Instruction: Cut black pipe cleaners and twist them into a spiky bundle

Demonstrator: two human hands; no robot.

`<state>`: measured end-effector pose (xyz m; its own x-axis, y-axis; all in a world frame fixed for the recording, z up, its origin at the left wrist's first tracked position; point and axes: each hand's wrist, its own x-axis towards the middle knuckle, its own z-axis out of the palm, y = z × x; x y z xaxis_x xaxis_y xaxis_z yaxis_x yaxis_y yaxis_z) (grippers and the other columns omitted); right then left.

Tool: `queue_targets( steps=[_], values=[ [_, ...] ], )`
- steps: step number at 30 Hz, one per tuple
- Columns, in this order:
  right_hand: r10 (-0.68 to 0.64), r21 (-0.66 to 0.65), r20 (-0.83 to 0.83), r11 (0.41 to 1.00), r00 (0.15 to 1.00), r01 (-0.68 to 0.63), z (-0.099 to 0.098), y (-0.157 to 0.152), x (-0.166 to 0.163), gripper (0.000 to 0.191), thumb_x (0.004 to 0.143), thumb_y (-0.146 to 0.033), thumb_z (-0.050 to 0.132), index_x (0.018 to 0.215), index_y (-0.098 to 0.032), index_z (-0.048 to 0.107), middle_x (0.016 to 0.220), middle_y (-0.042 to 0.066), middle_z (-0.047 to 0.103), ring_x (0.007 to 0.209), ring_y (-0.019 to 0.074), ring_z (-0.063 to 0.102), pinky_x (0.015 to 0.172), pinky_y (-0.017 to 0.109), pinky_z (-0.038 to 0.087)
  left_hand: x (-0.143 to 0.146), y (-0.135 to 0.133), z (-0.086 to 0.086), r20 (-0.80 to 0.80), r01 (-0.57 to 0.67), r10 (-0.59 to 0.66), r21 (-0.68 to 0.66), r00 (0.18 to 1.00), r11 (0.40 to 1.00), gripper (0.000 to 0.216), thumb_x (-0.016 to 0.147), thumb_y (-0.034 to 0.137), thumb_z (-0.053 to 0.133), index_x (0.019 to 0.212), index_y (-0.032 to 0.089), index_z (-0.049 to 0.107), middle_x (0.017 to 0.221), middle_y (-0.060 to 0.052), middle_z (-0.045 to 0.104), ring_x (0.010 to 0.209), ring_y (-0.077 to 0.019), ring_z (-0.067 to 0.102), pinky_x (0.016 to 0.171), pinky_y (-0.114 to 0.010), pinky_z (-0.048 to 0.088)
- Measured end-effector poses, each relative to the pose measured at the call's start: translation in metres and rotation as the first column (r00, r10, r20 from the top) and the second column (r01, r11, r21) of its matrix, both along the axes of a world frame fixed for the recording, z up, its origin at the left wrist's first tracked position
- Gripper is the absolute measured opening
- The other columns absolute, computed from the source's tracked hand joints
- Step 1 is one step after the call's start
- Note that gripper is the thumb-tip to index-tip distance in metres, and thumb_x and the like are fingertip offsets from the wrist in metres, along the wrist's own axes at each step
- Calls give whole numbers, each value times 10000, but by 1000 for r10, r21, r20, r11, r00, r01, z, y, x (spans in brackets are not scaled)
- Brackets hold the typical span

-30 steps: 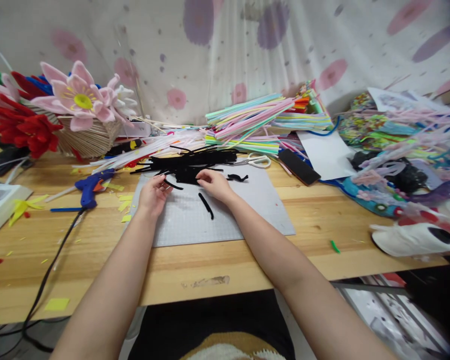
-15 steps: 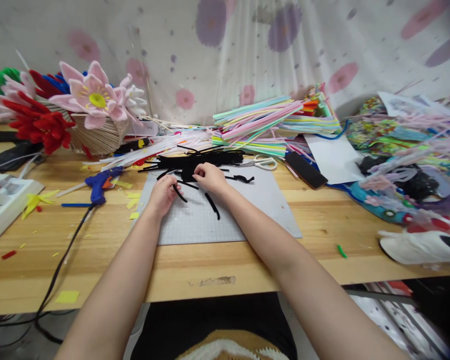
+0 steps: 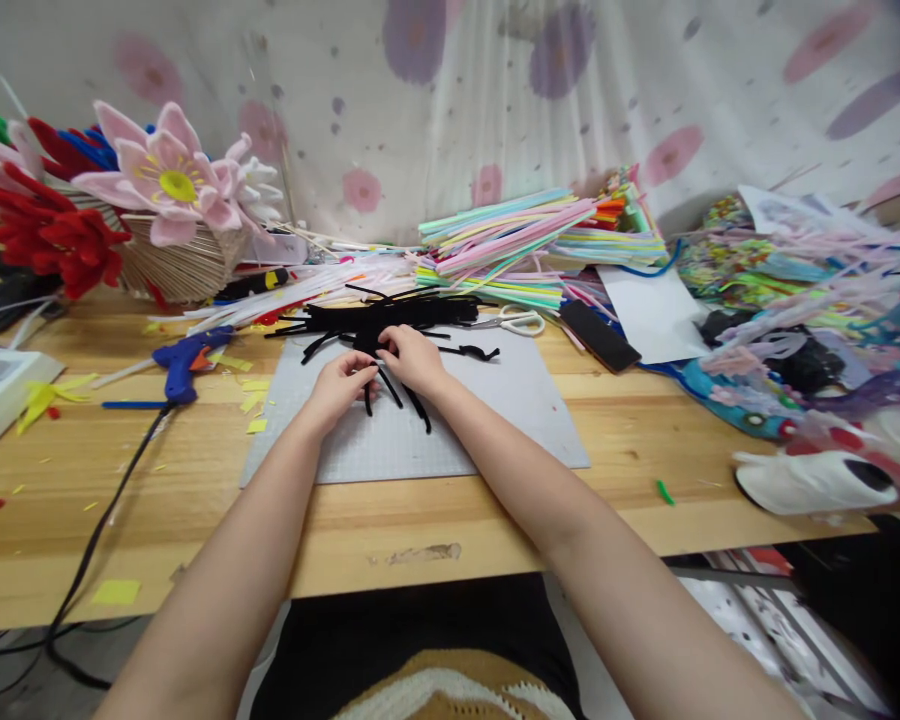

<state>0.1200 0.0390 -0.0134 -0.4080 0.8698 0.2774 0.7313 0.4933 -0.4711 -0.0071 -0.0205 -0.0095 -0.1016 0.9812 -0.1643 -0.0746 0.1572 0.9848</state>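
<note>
1. At my twelve o'clock hangs a pale curtain (image 3: 300, 110) — pink and purple blotches, loose folds.
2. My wooden table (image 3: 645, 430) spans nine to three o'clock, with a worn patch (image 3: 414, 554) at six.
3. Down at seven o'clock I see grey floor (image 3: 131, 645) — the light is soft.

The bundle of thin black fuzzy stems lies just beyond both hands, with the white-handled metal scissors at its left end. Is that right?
Not quite: the white-handled metal scissors are at the right end of the bundle of thin black fuzzy stems, not the left, as the head view shows. The bundle does lie just beyond the left hand and the right hand.
</note>
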Motion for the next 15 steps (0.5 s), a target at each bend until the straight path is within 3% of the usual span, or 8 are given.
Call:
queue_targets(
  steps=[4, 7, 10, 15],
  values=[
    [-4, -78, 20, 997, 1000, 6, -3, 15, -17, 168, 765, -291, 569, 902, -216, 630, 886, 41, 613, 808, 171, 541, 682, 275, 387, -1, -2, 3, 8, -8, 8, -26, 1000, 1000, 119, 658, 149, 609, 767, 147, 560, 597, 15, 583, 484, -101, 565, 461, -229, 475],
    [-39, -208, -163, 978, 986, 4, -8, 25, -18, 155, 771, -328, 564, 823, -209, 650, 790, 12, 628, 744, 146, 549, 677, 264, 396, -1, -3, 5, 33, -45, 45, -26, 998, 999, 177, 669, 134, 584, 845, 144, 562, 655, -5, 612, 516, -107, 580, 472, -240, 488],
    [-35, -286, -393, 954, 919, -86, -6, 30, -9, 167, 767, -319, 557, 796, -183, 649, 720, -1, 625, 709, 124, 555, 672, 250, 410, 0, -1, 4, 48, -76, 77, -15, 996, 997, 231, 663, 129, 563, 891, 157, 539, 677, -3, 609, 515, -105, 572, 435, -222, 470],
    [-36, -418, -622, 860, 782, -293, 12, 19, 21, 133, 705, -215, 552, 814, -158, 602, 691, -12, 605, 583, 77, 520, 549, 204, 407, 1, 3, 1, 79, -180, 181, -14, 980, 983, 164, 670, 126, 465, 819, 195, 463, 553, 72, 461, 400, -74, 474, 362, -179, 387]
  ],
)
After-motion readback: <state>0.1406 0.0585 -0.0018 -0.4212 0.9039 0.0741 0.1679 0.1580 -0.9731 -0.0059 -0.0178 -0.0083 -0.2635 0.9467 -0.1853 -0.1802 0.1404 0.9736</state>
